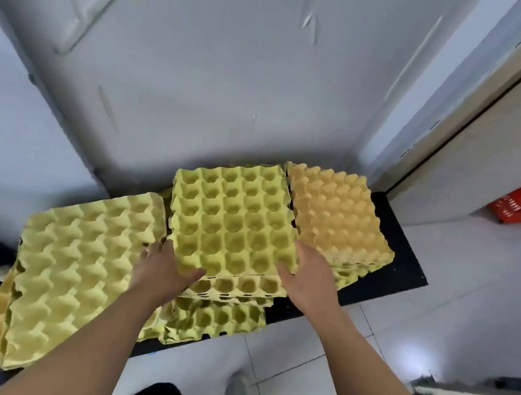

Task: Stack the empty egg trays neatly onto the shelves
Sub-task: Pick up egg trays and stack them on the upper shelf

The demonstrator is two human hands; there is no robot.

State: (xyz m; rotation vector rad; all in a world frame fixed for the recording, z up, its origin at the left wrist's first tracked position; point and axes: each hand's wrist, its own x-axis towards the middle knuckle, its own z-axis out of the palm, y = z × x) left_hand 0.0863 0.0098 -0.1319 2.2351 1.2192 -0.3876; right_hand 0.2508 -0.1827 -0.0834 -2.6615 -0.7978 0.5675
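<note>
Gripping the top tray (234,220) at its two near corners, the person works over the middle stack (223,319) on a low black shelf (395,256) by the wall. Left hand (162,270): thumb hooked over the near rim, fingers down along the left edge, grasping. Right hand (310,282): thumb on the rim, fingers laid along the right edge, also grasping; fingertips partly hidden. The tray is moulded pulp, so probably very light, fairly stiff across its ribs but easy to crush or tear at the thin rim. The surface is rough, so slip is unlikely. A two-corner hold on opposite sides looks sound; squeezing hard on one edge would likely buckle it. Cups face up. The outline is close to square, so there is no clear long axis; its near edge runs roughly across the view, turned a little against the trays beneath, which jut out toward the person. It needs squaring so the cups nest. The left stack (81,256) overhangs the shelf edge and sits askew. An orange tray (335,217) tops the right stack, just beside the top tray.
</note>
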